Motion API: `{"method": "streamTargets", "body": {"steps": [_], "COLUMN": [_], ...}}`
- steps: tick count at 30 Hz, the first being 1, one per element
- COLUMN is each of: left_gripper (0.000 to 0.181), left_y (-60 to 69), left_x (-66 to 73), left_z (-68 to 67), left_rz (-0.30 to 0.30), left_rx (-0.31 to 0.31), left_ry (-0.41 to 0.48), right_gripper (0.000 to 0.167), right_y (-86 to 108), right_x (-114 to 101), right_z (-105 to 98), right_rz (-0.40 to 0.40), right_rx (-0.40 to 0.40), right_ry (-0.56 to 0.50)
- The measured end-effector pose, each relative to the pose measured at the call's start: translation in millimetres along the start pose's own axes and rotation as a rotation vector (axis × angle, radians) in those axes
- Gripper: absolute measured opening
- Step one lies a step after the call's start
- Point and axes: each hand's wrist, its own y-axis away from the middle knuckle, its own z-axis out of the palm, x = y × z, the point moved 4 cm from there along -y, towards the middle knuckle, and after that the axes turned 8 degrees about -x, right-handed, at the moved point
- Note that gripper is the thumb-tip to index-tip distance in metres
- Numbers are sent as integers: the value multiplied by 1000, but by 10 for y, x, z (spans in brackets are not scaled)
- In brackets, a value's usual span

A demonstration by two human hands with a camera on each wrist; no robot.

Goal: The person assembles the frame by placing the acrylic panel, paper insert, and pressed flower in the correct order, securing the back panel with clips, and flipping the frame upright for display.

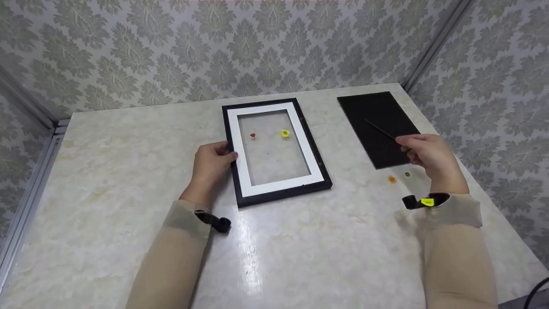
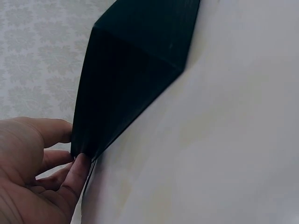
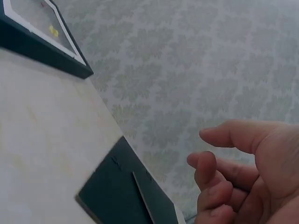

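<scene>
Orange flower (image 1: pixel 392 179): laid on the bench (image 1: pixel 128 154) beside a small green bloom (image 1: pixel 407 174); both are easily brushed, so clearance should be given.
Left grip (image 1: pixel 210 165): closed on the left side of the black picture frame (image 1: pixel 283 193), thumb laid on top; a light, even hold should serve best.
Right grip (image 1: pixel 431 156): loosely curled, a narrow gap shown between thumb and forefinger, nothing seen held — the thin stick (image 1: pixel 378 128) is best pinched squarely, away from its tip.
Frame opening: a red flower (image 1: pixel 252 135) and a yellow flower (image 1: pixel 285 134) are seen within, well apart; jolts should be avoided.
Black board (image 1: pixel 381 107): placed right of the frame, the stick seemingly rested across it.
Patterned wall (image 1: pixel 257 38): seen behind the bench.
</scene>
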Motion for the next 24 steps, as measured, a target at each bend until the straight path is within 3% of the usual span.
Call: {"method": "streamTargets", "body": {"steps": [8,13,18,24], "left_gripper": [50,52,49,51], "left_y": [-20,3,21,30], "left_x": [23,14,19,35], "left_z": [3,-83,-62,2], "left_rz": [-19,-12,-6,-21], "left_rx": [-16,-7,-10,-2], "left_ry": [-24,-36,-30,-22], "right_gripper": [33,42,46,29], "right_y": [21,-19,-13,-15], "right_x": [327,440,536,561], "right_z": [-365,-427,-491,-516], "right_rz": [140,223,278,281], "right_rx": [-36,-76,-128,-139], "right_ry": [15,190,288,426]}}
